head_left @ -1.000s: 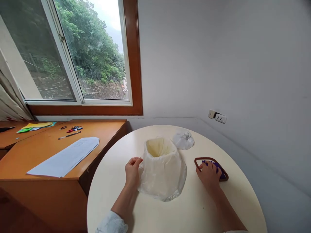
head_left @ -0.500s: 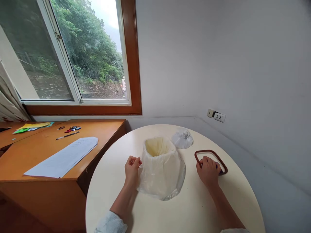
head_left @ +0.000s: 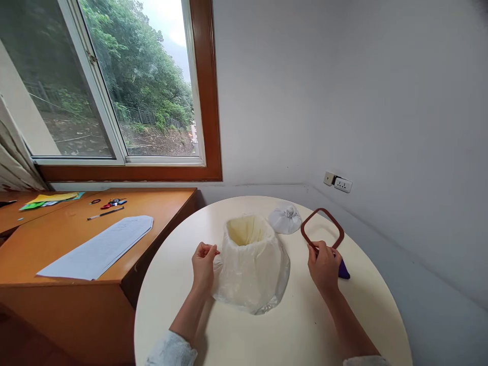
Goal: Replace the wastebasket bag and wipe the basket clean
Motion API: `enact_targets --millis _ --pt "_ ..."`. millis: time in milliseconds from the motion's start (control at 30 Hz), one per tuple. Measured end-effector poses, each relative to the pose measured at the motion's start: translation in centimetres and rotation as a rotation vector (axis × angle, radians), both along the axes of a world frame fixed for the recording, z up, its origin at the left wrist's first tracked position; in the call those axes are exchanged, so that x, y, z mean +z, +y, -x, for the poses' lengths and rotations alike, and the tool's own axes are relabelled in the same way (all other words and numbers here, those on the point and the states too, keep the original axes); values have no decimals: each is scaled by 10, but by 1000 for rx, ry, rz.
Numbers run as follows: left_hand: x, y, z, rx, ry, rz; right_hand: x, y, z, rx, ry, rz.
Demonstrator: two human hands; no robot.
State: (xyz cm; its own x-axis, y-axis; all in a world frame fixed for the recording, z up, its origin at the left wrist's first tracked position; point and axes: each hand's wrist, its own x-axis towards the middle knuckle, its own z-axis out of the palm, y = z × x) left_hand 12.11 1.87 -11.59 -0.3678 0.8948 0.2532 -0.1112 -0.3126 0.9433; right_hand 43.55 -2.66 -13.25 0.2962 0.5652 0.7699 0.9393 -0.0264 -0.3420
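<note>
A bin [head_left: 249, 272], pale yellow inside and covered by a translucent white plastic liner folded over its rim, stands upright on the round table. Beside its left side is my left hand [head_left: 204, 262], thumb and fingers pinched together close to the loose plastic. Whether any plastic is between them I cannot make out. My right hand [head_left: 325, 264] is closed on the near side of a brown rounded-square ring [head_left: 339, 226], which is tilted up off the table. A small purple thing [head_left: 343, 270] shows just right of that hand, partly hidden by it.
A knotted white plastic bag [head_left: 285, 219] lies behind the bin on the cream round table [head_left: 244, 340]. To the left, a wooden desk [head_left: 160, 208] bears white papers [head_left: 101, 249], a pen [head_left: 105, 213] and small items. A wall socket [head_left: 343, 184] is at the back right.
My right hand has raised and tilted the brown ring, which was lower over the table, uncovering the purple thing. My left hand has shifted slightly left.
</note>
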Motion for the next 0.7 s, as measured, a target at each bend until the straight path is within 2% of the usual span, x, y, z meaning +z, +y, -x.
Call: enact_targets --millis 67,133,333,433,533,700 --pt "10 5 4 20 -20 -22 14 1 5 88 22 -44" --pt "28 11 8 35 -35 -52 33 4 10 188 51 -70" --pt "115 17 6 22 -127 -296 106 12 38 411 217 -78" --pt "147 10 1 36 -110 -342 138 7 58 494 227 -106" --pt "162 1 -3 77 -59 -369 158 0 76 522 203 -81" --pt "164 -10 -7 148 104 -410 170 -4 94 499 118 26"
